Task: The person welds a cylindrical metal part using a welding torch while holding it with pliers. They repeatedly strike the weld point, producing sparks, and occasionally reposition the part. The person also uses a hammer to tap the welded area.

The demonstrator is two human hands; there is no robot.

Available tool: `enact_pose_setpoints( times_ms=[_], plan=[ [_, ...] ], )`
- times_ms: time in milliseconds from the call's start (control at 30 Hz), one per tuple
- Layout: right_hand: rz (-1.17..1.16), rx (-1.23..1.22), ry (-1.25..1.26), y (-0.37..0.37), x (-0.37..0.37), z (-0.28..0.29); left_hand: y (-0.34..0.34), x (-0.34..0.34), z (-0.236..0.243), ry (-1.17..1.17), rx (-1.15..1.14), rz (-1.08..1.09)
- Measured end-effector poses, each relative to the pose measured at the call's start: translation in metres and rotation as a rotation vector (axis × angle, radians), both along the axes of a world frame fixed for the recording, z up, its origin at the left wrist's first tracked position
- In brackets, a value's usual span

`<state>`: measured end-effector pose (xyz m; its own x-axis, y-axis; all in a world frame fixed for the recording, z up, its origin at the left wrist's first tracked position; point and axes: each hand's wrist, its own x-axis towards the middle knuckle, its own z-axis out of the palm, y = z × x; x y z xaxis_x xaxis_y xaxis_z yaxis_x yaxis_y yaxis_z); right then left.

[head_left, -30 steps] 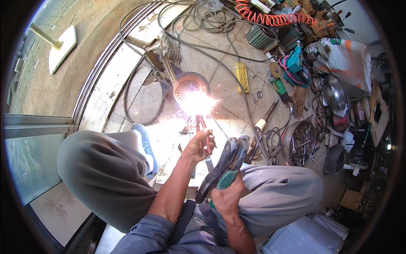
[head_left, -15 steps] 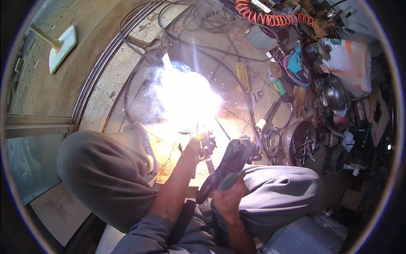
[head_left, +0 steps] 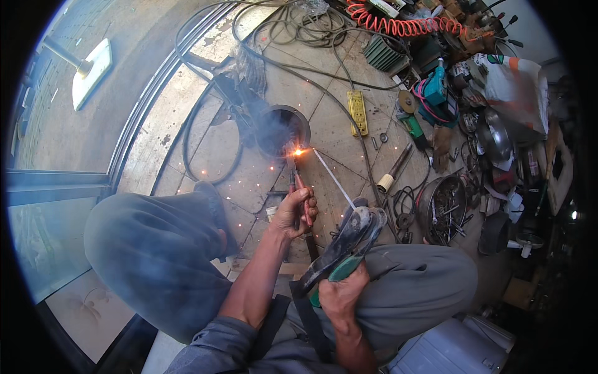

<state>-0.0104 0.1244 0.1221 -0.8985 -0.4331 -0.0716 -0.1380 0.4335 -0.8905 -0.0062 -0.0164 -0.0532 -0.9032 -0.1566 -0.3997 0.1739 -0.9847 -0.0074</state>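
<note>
My left hand [head_left: 295, 213] is closed around red-handled pliers [head_left: 303, 190], whose jaws reach the near rim of a round dark metal pipe piece [head_left: 303, 128] on the tiled floor. A small orange spot glows at that rim, and smoke drifts over the pipe. In my right hand [head_left: 342, 294] is a welding electrode holder [head_left: 342, 271] with a green and black body. A thin pale welding rod [head_left: 334, 176] sticks out of the holder's front, its tip just right of the glow and apart from it. What the plier jaws grip is hard to make out.
A yellow power strip [head_left: 357, 113] lies beyond the rod, with cables looping around it. To the right are a green angle grinder [head_left: 413, 128], a teal power tool [head_left: 438, 95], a metal bowl [head_left: 425, 218] of small parts and a pipe [head_left: 398, 165]. An orange coiled hose [head_left: 398, 26] hangs at the back.
The blinding white arc has gone out, leaving a small orange glow, scattered sparks and smoke. The pipe and rod now show plainly. Both hands keep their grips with little movement.
</note>
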Motion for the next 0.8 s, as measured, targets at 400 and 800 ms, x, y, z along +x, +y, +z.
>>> enact_pose_setpoints(
  times_ms=[400, 800],
  plan=[
    [0.014, 0.081, -0.024, 0.000, 0.000, 0.002, 0.000, 0.001, 0.008, 0.049, 0.109, 0.062],
    [0.035, 0.106, -0.120, -0.003, 0.001, 0.004, 0.001, -0.001, 0.004, -0.058, -0.011, 0.029]
  ],
)
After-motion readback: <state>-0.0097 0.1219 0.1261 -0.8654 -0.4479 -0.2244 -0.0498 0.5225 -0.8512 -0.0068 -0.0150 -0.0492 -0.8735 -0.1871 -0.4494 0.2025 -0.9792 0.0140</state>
